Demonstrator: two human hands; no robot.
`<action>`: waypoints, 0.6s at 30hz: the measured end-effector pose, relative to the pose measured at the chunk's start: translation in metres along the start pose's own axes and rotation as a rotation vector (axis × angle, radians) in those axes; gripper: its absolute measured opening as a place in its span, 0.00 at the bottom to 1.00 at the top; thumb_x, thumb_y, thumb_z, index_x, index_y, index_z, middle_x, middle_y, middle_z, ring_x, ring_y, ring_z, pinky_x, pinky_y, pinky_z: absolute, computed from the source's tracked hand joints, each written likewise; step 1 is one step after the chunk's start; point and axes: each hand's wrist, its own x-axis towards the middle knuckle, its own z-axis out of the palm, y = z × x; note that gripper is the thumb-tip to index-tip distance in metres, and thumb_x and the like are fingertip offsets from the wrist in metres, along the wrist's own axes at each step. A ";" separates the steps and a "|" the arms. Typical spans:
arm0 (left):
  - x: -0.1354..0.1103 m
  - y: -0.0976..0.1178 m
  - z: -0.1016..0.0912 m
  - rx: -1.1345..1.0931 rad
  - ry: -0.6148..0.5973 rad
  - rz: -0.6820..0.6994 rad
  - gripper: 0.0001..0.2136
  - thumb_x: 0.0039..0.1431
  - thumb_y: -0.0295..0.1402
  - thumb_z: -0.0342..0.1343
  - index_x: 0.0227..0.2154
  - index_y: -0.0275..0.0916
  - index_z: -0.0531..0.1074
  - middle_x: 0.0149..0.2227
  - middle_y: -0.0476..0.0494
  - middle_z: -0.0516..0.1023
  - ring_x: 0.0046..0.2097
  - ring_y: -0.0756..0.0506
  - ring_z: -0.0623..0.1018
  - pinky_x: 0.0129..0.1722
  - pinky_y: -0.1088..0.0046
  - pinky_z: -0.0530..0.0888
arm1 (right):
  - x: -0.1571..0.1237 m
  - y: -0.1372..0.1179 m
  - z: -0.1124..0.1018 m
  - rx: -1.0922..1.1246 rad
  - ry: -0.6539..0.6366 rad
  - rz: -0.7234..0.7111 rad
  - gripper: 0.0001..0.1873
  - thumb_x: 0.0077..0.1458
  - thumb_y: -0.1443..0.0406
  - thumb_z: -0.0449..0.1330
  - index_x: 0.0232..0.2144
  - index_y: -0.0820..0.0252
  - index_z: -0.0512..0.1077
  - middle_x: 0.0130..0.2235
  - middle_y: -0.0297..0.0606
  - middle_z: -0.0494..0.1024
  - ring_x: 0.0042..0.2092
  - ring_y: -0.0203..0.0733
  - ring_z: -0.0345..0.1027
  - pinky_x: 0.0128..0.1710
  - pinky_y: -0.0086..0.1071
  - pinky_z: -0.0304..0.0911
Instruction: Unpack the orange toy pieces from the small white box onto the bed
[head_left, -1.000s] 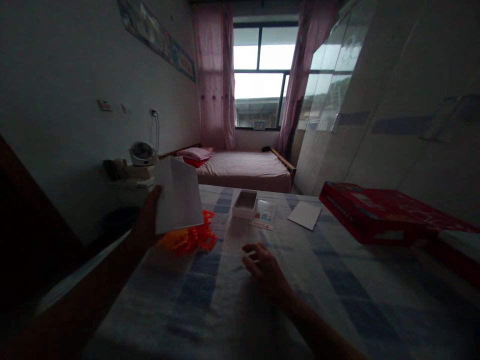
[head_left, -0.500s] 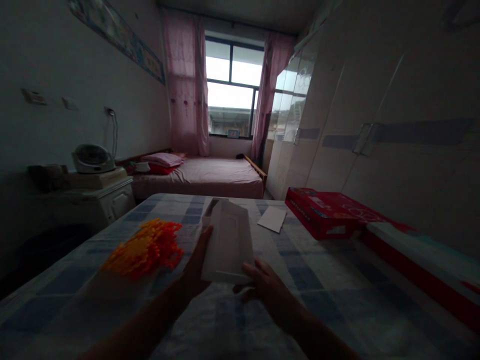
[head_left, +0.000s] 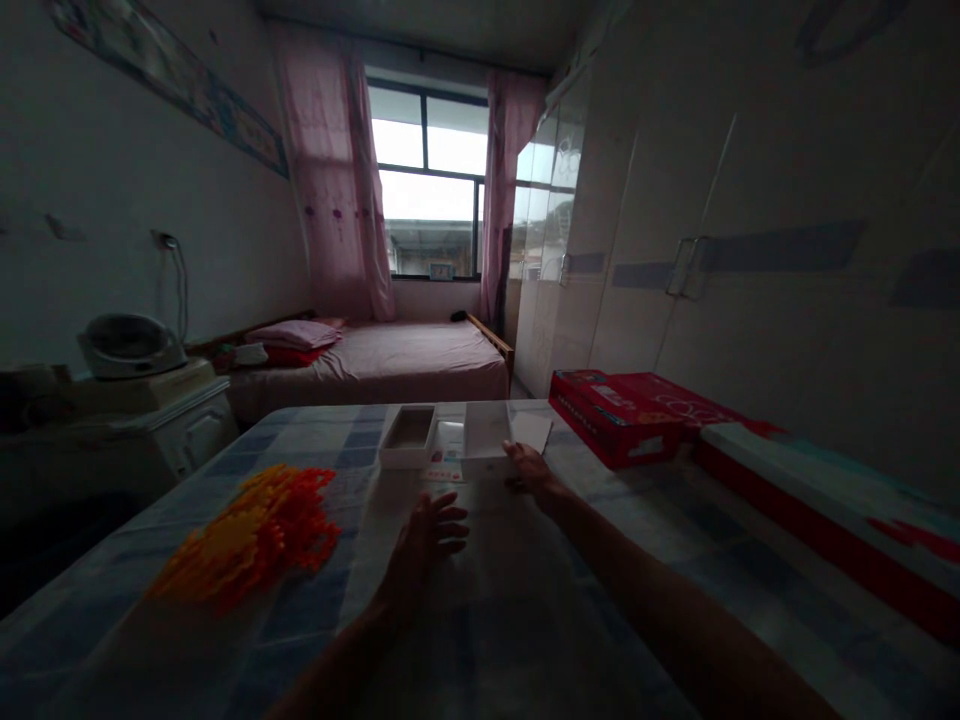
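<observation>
My right hand reaches forward over the checked bedspread and grips the near right corner of a white box lid, which lies open side up. My left hand hovers nearer to me with its fingers spread and holds nothing. Left of the lid sits an open white box tray, and a small printed card lies between them. A white sheet lies just beyond my right hand. A heap of orange plastic pieces lies to the left of my left hand.
Red flat boxes lie at the right, by the wardrobe doors. A white cabinet with a small fan stands at the left. A second bed lies beyond, under the window.
The white lid was in my left hand, then between both hands. Now it lies farther out on the bedspread under my right hand, and my left hand is free. The view has turned right.
</observation>
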 end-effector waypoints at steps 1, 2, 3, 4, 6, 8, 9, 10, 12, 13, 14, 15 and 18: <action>0.001 0.000 -0.001 -0.011 -0.009 -0.001 0.29 0.49 0.56 0.51 0.42 0.34 0.71 0.38 0.38 0.76 0.35 0.43 0.76 0.37 0.65 0.71 | 0.008 -0.002 0.002 -0.039 0.021 -0.018 0.26 0.58 0.50 0.39 0.45 0.61 0.62 0.45 0.44 0.69 0.37 0.37 0.68 0.33 0.31 0.65; 0.001 0.000 -0.003 -0.024 -0.013 -0.003 0.29 0.48 0.56 0.52 0.42 0.34 0.71 0.38 0.38 0.76 0.35 0.43 0.76 0.37 0.65 0.71 | 0.015 -0.004 0.004 -0.090 0.048 -0.035 0.27 0.59 0.49 0.39 0.46 0.62 0.62 0.46 0.45 0.69 0.41 0.39 0.68 0.37 0.33 0.65; 0.002 0.000 -0.004 -0.037 -0.014 -0.005 0.28 0.48 0.56 0.52 0.41 0.35 0.71 0.37 0.39 0.76 0.35 0.43 0.76 0.37 0.65 0.71 | 0.020 -0.004 0.005 -0.149 0.081 -0.049 0.27 0.58 0.49 0.40 0.48 0.63 0.62 0.48 0.47 0.69 0.46 0.42 0.66 0.42 0.35 0.63; 0.002 0.000 -0.005 -0.048 -0.008 -0.008 0.28 0.48 0.56 0.52 0.41 0.35 0.71 0.36 0.39 0.77 0.35 0.43 0.77 0.37 0.65 0.71 | 0.023 -0.003 0.005 -0.214 0.117 -0.059 0.28 0.58 0.50 0.42 0.50 0.64 0.62 0.50 0.49 0.67 0.50 0.44 0.63 0.46 0.36 0.60; 0.003 0.000 -0.005 -0.064 0.003 -0.020 0.26 0.49 0.55 0.52 0.39 0.35 0.72 0.35 0.40 0.77 0.33 0.43 0.77 0.36 0.66 0.71 | 0.024 0.002 0.003 -0.351 0.192 -0.064 0.28 0.57 0.53 0.46 0.52 0.66 0.61 0.53 0.53 0.64 0.56 0.48 0.56 0.52 0.38 0.54; 0.003 0.001 -0.004 -0.074 0.007 -0.037 0.25 0.50 0.54 0.52 0.38 0.35 0.72 0.34 0.40 0.77 0.32 0.44 0.76 0.34 0.66 0.71 | 0.022 0.011 -0.003 -0.481 0.255 -0.045 0.28 0.56 0.56 0.48 0.55 0.64 0.59 0.56 0.53 0.62 0.57 0.51 0.54 0.54 0.42 0.50; 0.003 0.001 -0.004 -0.074 0.009 -0.042 0.25 0.50 0.54 0.51 0.38 0.35 0.72 0.34 0.40 0.77 0.32 0.44 0.76 0.34 0.66 0.71 | 0.021 0.016 -0.007 -0.542 0.280 -0.029 0.28 0.56 0.56 0.48 0.56 0.63 0.58 0.56 0.52 0.62 0.57 0.52 0.53 0.54 0.44 0.49; 0.003 0.001 -0.003 -0.073 0.014 -0.044 0.25 0.51 0.54 0.51 0.38 0.34 0.72 0.34 0.40 0.77 0.32 0.44 0.76 0.34 0.66 0.71 | 0.020 0.021 -0.012 -0.599 0.300 -0.012 0.28 0.56 0.56 0.48 0.56 0.62 0.58 0.55 0.52 0.62 0.57 0.54 0.52 0.54 0.47 0.47; 0.002 0.002 -0.002 -0.069 0.018 -0.039 0.25 0.51 0.54 0.51 0.39 0.34 0.72 0.34 0.40 0.76 0.32 0.44 0.76 0.35 0.66 0.71 | 0.020 0.030 -0.020 -0.697 0.325 0.018 0.29 0.56 0.55 0.48 0.57 0.63 0.57 0.55 0.53 0.63 0.58 0.57 0.50 0.54 0.52 0.45; 0.002 0.002 -0.001 -0.066 0.017 -0.036 0.26 0.50 0.54 0.52 0.39 0.34 0.72 0.34 0.40 0.76 0.33 0.44 0.76 0.35 0.66 0.71 | 0.021 0.033 -0.024 -0.737 0.326 0.031 0.29 0.56 0.55 0.48 0.57 0.63 0.57 0.54 0.53 0.64 0.58 0.58 0.50 0.53 0.52 0.45; 0.001 0.002 -0.001 -0.063 0.016 -0.036 0.26 0.50 0.54 0.52 0.39 0.34 0.72 0.34 0.40 0.76 0.33 0.44 0.76 0.35 0.66 0.71 | 0.024 0.037 -0.026 -0.769 0.322 0.043 0.29 0.56 0.54 0.47 0.57 0.63 0.57 0.54 0.54 0.64 0.58 0.58 0.50 0.53 0.53 0.46; 0.001 0.001 -0.001 -0.063 0.015 -0.037 0.26 0.50 0.54 0.52 0.39 0.34 0.72 0.35 0.40 0.76 0.34 0.43 0.76 0.35 0.66 0.71 | 0.027 0.040 -0.028 -0.796 0.309 0.051 0.29 0.57 0.54 0.47 0.57 0.62 0.58 0.54 0.53 0.64 0.58 0.58 0.50 0.53 0.52 0.46; -0.001 0.001 -0.001 -0.070 0.027 -0.035 0.26 0.50 0.55 0.52 0.38 0.35 0.72 0.35 0.40 0.76 0.33 0.44 0.76 0.35 0.67 0.71 | 0.040 0.046 -0.028 -0.853 0.243 0.037 0.25 0.58 0.57 0.47 0.55 0.60 0.62 0.56 0.51 0.63 0.60 0.56 0.48 0.54 0.51 0.45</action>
